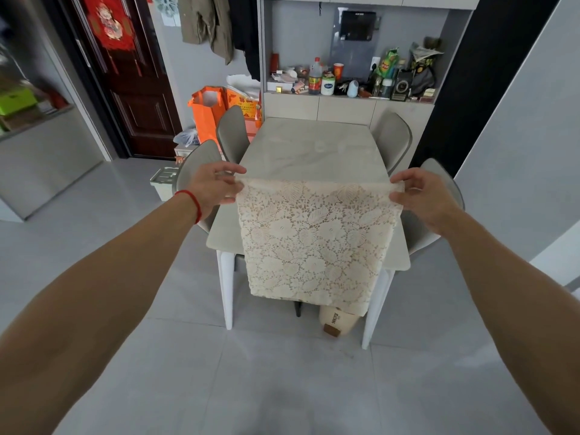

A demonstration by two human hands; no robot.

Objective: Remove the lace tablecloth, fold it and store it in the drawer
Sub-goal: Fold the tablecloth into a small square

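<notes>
A cream lace tablecloth hangs in the air in front of me, folded into a narrower panel, its lower edge dangling past the near end of the pale marble table. My left hand pinches its upper left corner, a red string around the wrist. My right hand pinches the upper right corner. Both arms reach forward, holding the top edge stretched level above the tabletop. No drawer is plainly visible.
Several grey chairs flank the table. Behind it a cabinet counter holds bottles, jars and clutter. Orange bags stand at the left wall beside a dark red door. A cream bag lies under the table on grey floor tiles.
</notes>
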